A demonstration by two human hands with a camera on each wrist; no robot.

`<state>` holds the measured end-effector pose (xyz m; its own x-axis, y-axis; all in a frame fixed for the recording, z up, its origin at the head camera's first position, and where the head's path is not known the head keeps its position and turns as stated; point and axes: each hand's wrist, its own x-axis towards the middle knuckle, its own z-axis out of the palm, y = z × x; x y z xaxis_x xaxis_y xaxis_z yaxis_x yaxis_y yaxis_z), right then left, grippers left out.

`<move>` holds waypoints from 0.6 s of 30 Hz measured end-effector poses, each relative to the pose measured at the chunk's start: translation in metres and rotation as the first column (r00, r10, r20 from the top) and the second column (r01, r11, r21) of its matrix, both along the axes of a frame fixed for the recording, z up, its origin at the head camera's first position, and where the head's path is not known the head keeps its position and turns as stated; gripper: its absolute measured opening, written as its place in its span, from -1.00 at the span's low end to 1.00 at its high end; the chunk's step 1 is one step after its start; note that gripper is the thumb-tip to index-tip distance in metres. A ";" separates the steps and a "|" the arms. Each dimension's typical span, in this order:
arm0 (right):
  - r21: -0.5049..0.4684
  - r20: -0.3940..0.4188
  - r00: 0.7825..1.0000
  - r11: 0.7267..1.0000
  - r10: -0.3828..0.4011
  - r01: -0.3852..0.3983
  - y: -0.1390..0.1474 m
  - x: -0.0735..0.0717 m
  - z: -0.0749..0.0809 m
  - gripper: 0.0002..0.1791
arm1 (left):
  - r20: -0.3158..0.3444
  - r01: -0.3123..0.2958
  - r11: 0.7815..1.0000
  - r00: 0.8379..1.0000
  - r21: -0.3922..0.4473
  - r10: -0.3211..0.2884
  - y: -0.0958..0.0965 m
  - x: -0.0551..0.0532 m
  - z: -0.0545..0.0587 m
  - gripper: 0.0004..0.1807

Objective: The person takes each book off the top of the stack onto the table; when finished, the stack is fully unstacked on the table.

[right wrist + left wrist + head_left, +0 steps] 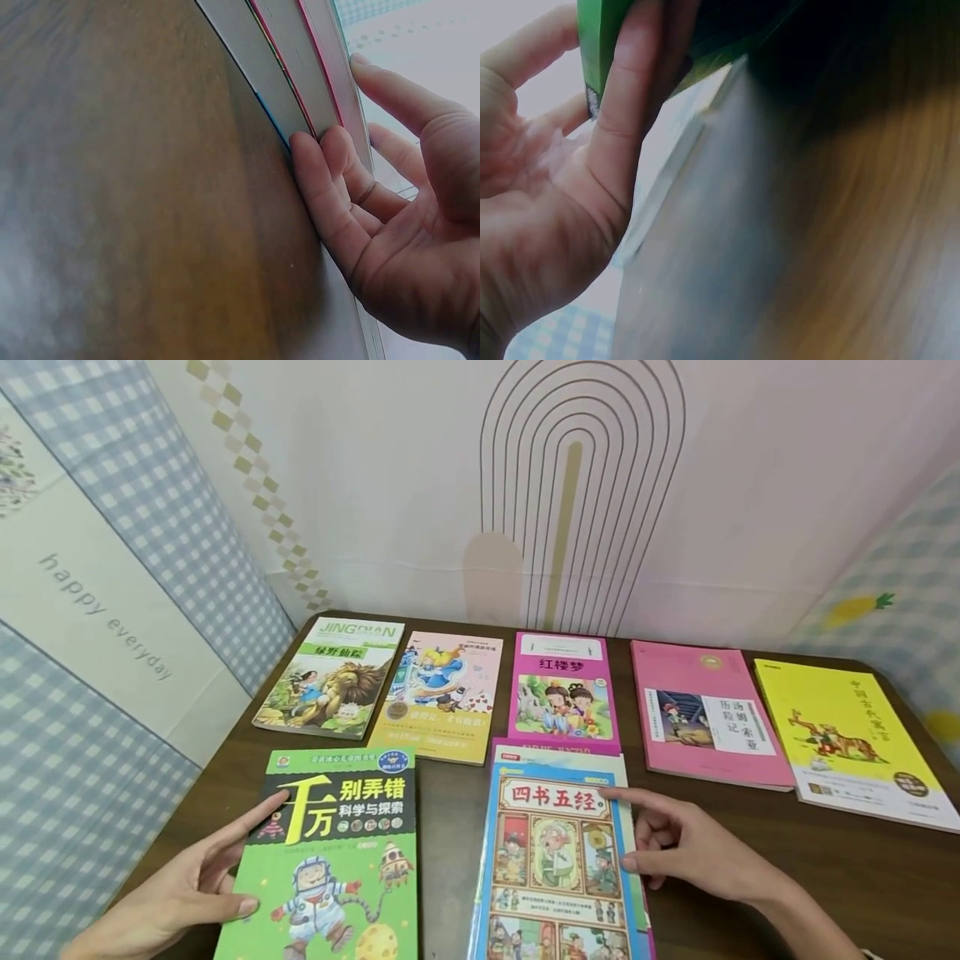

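Wooden table (450, 852). Left hand (183, 881), fingers bent, grips green book (315, 860) rightward; right hand (693, 847) likewise, book stack (555, 852) leftward. Long axes forward.

Homelike room: gingham-print backdrop (135, 460), wooden table (450, 835), children's books (322, 885).

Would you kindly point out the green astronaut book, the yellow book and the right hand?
Green astronaut book (321, 860), head view: front cover's middle.
Yellow book (843, 743), head view: the cover's animal picture.
Right hand (690, 842), head view: back of the hand.
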<state>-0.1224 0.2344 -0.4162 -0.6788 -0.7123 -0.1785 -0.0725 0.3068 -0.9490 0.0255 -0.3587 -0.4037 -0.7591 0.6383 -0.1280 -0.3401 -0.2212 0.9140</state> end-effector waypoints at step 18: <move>0.002 0.002 1.000 1.000 -0.004 0.004 0.001 0.000 0.000 -0.27 | 0.018 0.035 0.946 0.999 -0.321 -0.031 -0.061 0.000 0.004 0.00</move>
<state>-0.1227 0.2357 -0.4158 -0.6814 -0.7091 -0.1812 -0.0691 0.3088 -0.9486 0.0258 -0.4195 -0.3997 -0.7353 0.5867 -0.3393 -0.3537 0.0949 0.9305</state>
